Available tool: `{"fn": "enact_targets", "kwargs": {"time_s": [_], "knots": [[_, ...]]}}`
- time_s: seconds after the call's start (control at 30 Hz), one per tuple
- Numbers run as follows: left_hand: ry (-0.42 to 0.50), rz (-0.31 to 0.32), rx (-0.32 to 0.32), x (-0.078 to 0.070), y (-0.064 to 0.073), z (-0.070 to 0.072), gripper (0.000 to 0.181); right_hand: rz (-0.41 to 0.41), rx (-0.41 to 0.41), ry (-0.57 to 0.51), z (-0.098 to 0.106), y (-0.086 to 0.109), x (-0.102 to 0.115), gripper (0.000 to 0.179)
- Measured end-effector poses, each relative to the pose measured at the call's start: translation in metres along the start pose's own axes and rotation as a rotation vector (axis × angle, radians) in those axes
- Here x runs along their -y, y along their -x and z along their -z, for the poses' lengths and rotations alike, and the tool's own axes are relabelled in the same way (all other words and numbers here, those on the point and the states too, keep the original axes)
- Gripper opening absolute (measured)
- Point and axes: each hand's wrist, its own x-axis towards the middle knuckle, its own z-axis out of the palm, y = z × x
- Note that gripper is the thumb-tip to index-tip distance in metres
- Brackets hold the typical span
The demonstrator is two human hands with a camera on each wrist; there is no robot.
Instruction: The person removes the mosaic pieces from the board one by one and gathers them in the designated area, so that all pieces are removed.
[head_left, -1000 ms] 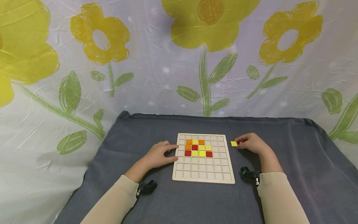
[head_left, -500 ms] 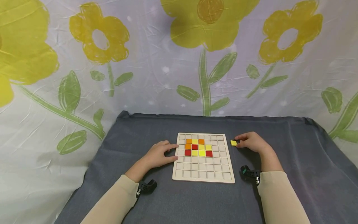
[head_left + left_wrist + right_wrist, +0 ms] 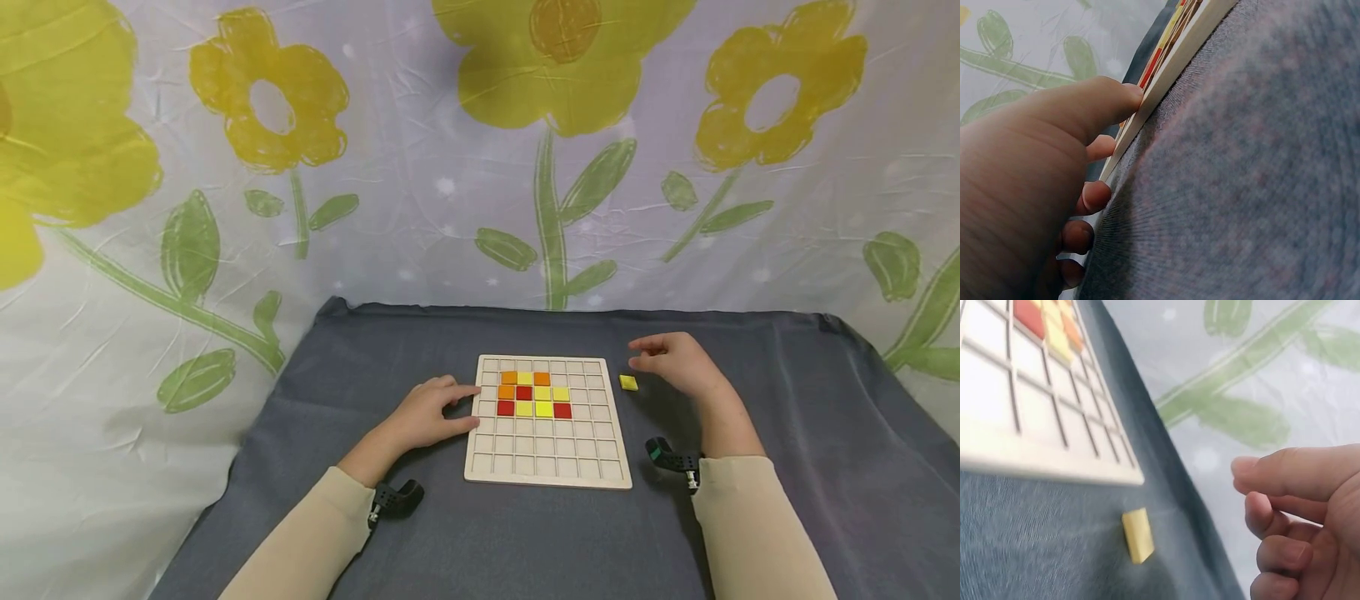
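Observation:
A pale wooden grid board (image 3: 547,467) lies on the cloth, with red, orange and yellow square tiles (image 3: 522,393) in its upper left cells. My left hand (image 3: 427,414) is at the board's left edge, index finger and thumb stretched out to touch it. In the left wrist view the thumb (image 3: 1125,97) rests against the board's side (image 3: 1166,81). A loose yellow tile (image 3: 628,382) lies on the cloth just right of the board. My right hand (image 3: 681,364) hovers beside and above this tile, holding nothing, its fingers (image 3: 1285,553) loosely bent and thumb near the index finger.
Dark grey cloth (image 3: 480,550) covers the table, reaching back to a white curtain (image 3: 420,233) printed with yellow flowers. A black wrist camera (image 3: 401,498) is strapped to the left wrist, another wrist camera (image 3: 667,457) to the right.
My right hand has let go of the yellow tile and risen a little away from it. The tile stays on the cloth, slightly turned. The left hand and board have not moved.

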Motion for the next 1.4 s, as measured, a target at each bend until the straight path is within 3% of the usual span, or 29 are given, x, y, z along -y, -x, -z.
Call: {"fn": "enact_targets", "kwargs": {"time_s": [0.27,0.63,0.97,1.4], "knots": [[0.005,0.013,0.002,0.000,0.000,-0.001,0.055,0.056,-0.078,0.005,-0.001,0.003,0.020,0.048],[0.006,-0.005,-0.009,0.003,0.000,-0.001,0.054,0.121,-0.103,-0.023,-0.020,0.000,0.048,0.049],[0.001,-0.015,-0.011,0.003,-0.001,-0.002,0.054,0.185,-0.062,-0.033,-0.054,-0.003,0.062,0.043],[0.000,-0.019,-0.006,0.000,-0.001,0.001,0.053,0.231,0.008,0.009,-0.092,-0.012,0.062,0.043]]}}
